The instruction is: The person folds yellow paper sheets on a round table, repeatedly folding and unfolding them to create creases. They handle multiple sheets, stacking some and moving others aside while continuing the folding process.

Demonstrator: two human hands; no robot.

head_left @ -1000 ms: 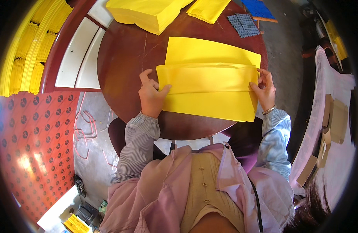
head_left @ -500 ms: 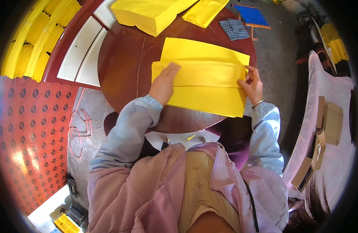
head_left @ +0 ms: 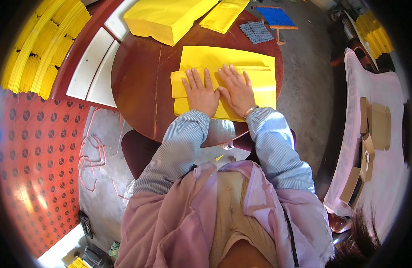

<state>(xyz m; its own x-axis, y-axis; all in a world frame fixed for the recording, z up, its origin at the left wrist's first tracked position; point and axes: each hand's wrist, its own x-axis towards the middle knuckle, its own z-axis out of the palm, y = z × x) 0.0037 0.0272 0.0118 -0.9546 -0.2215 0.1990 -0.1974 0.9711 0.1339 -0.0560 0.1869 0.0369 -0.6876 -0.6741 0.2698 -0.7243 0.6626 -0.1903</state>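
A flat piece of folded yellow paper or fabric (head_left: 228,54) lies in front of me on the round dark-red table (head_left: 139,85). It has a folded band running across its middle. Both of my palms press down on that band, side by side. My left hand (head_left: 202,94) lies flat with its fingers pointing away from me and spread a little. Beside it, my right hand (head_left: 237,91) is also flat, fingers apart, its thumb close to the left hand. Neither hand grips anything. Part of the folded band is hidden under the hands.
A thick yellow stack (head_left: 166,22) and a narrower folded yellow piece (head_left: 224,17) sit at the table's far side, near a grey textured cloth (head_left: 256,32). Behind stands a blue-topped stool (head_left: 277,18). More yellow stacks (head_left: 45,40) are at far left; open cardboard boxes (head_left: 369,147) lie at right.
My right hand has left the right edge of the yellow piece and moved left to lie flat beside my left hand. The left hand has shifted right and flattened with its fingers spread.
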